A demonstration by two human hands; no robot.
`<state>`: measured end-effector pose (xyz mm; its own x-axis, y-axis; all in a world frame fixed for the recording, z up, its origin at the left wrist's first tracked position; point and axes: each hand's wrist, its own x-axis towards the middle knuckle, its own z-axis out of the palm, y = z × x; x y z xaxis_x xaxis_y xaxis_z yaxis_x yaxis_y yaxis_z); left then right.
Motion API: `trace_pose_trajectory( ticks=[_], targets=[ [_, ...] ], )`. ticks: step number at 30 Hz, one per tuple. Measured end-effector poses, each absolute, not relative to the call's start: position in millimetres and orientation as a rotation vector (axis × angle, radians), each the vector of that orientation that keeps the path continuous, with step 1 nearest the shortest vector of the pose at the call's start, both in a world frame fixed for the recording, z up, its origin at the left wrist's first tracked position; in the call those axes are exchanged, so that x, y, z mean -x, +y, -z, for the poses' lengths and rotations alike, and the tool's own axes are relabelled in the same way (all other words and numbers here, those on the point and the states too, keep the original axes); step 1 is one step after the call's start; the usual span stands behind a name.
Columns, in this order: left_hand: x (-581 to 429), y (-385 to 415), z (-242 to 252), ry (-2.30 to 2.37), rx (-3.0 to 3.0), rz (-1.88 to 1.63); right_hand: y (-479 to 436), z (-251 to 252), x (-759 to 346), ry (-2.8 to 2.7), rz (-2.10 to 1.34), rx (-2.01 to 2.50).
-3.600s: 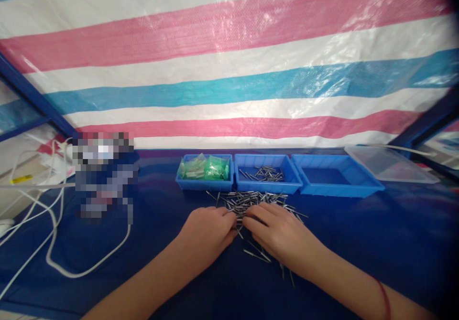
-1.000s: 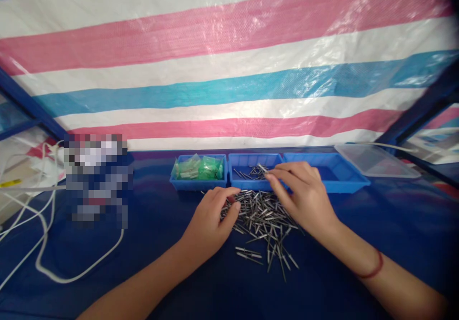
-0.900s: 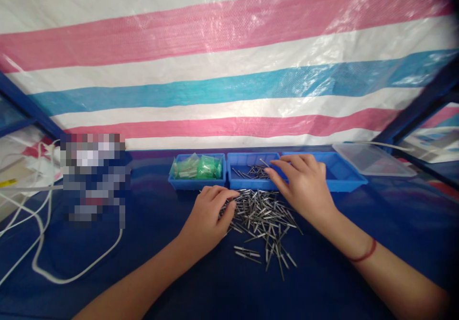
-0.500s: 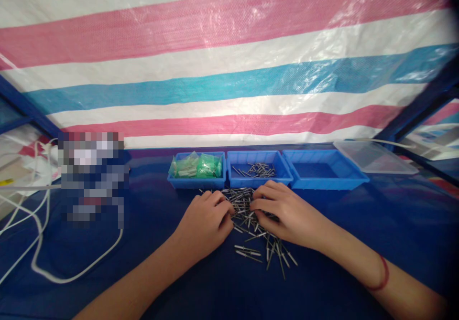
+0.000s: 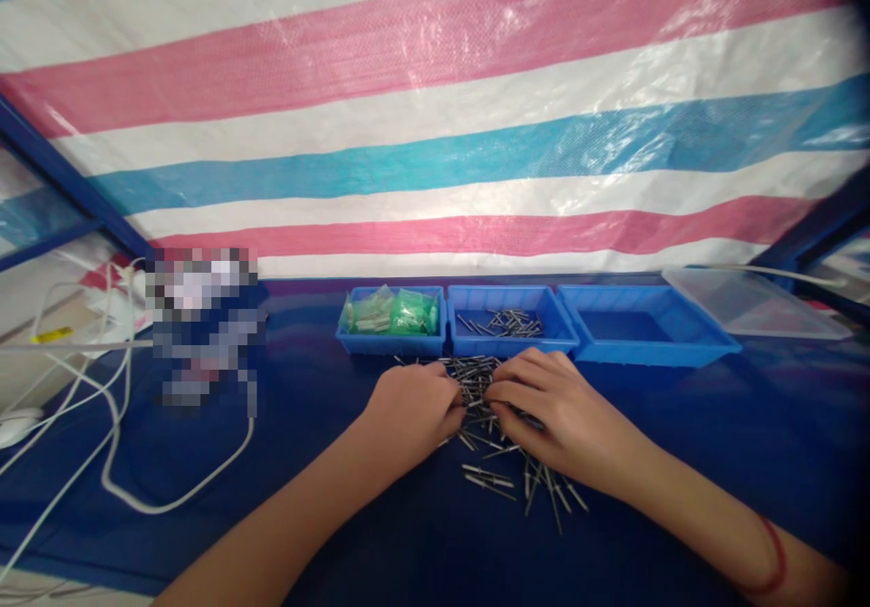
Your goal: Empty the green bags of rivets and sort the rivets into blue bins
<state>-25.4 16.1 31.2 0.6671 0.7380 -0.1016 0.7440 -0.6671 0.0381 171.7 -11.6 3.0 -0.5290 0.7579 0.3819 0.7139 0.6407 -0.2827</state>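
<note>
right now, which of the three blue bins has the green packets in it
The left bin: it alone shows green packets inside. The middle bin holds loose metal pins, and the right bin, beside the translucent sheet, shows no green.

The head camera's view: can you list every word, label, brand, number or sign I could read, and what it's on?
No text can be read anywhere in this view.
Yellow strip, far left: too small and blurred to tell whether it carries lettering.
Pixelated patch: anything printed there is hidden.
Green packets in the left blue bin: no print can be made out.
Metal pins: too small to show any marking.
</note>
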Motion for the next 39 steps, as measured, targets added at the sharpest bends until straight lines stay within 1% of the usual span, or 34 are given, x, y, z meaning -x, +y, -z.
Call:
trace_pose_trajectory(
  ticks=[8,15,19,21,24,27,30,35,39],
  targets=[
    [4.2,15.1,-39.7,1.246,-2.887,0.312,-13.6,-4.4,-169.8,-2.418,-0.137,1.143],
    [-7.7,10.4,-23.2,1.307,-2.914,0.262,-16.6,-6.3,-169.9,-2.418,-0.128,1.114],
    [1.7,12.4,-20.4,1.271,-2.931,0.231,-15.9,-4.0,-171.6,-2.357,-0.099,1.177],
    [7.6,14.6,-21.3,1.219,-2.92,0.159,-14.6,-1.4,-172.8,-2.3,-0.112,1.221],
    [12.2,17.7,-21.0,1.125,-2.836,-0.073,-11.9,3.5,-174.2,-2.223,-0.211,1.22],
    [11.0,18.7,-17.4,1.078,-2.632,-0.326,-9.6,7.7,-174.5,-2.118,-0.32,1.19],
    [7.4,16.8,-12.5,1.115,-2.414,-0.509,-9.4,9.1,-173.0,-2.008,-0.358,1.187],
    [1.7,10.7,-6.2,1.144,-2.183,-0.694,-13.6,7.6,-169.2,-1.955,-0.282,1.205],
    [-1.1,7.8,-3.7,1.131,-2.014,-0.737,-16.0,6.2,-169.4,-1.979,-0.303,1.198]
  ],
)
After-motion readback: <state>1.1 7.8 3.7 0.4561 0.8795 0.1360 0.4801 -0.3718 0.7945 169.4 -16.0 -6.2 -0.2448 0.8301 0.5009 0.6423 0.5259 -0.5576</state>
